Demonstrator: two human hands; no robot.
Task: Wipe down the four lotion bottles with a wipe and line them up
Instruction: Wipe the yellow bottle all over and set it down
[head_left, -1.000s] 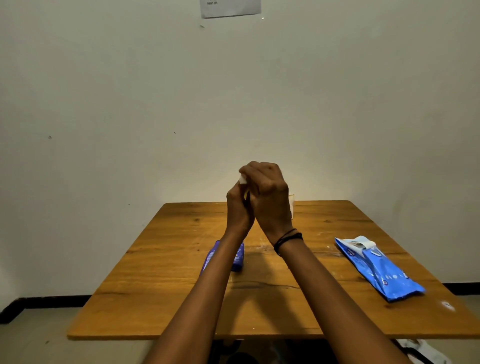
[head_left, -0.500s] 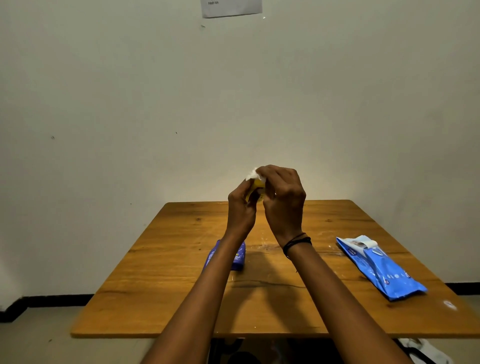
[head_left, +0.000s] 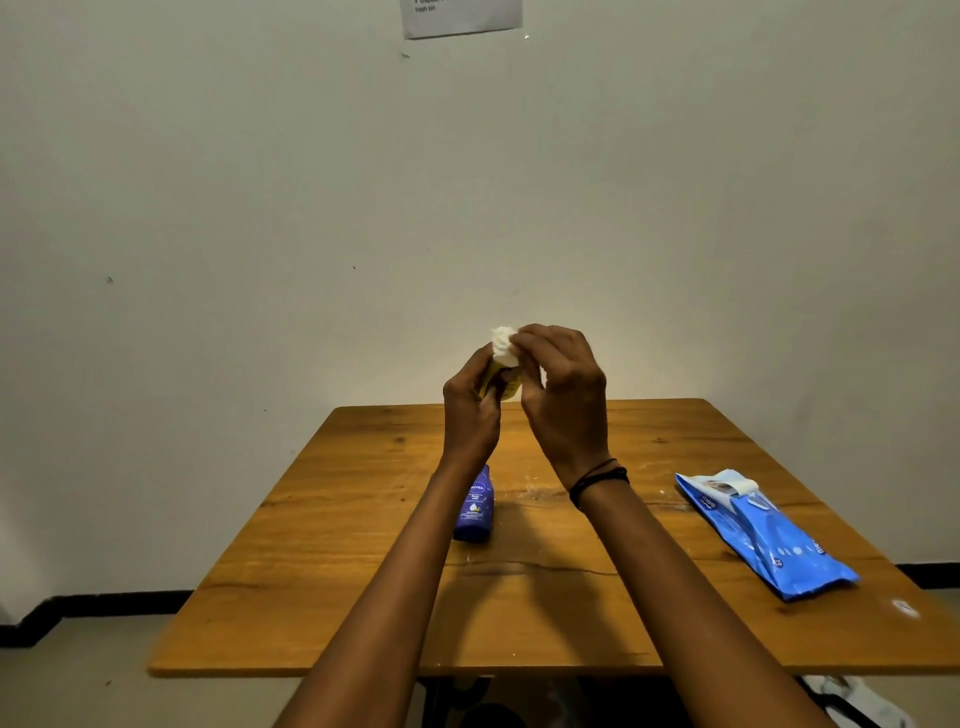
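Both raised: left hand (head_left: 470, 400) grips yellow bottle (head_left: 500, 383); right hand (head_left: 563, 395) pinches crumpled white wipe (head_left: 503, 347).

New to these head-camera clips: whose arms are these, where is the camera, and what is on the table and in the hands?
There is no machine here. The arms belong to a person who wears a wide-angle camera on the head, so you look forward and down along them. The left hand holds a small yellow bottle up above the wooden table. The right hand presses a crumpled white wipe against the top of that bottle. On the table, a dark blue lotion bottle shows beside the left forearm, partly hidden by it. A blue pack of wipes lies on the right side, its flap peeled open. No other bottles are in view.
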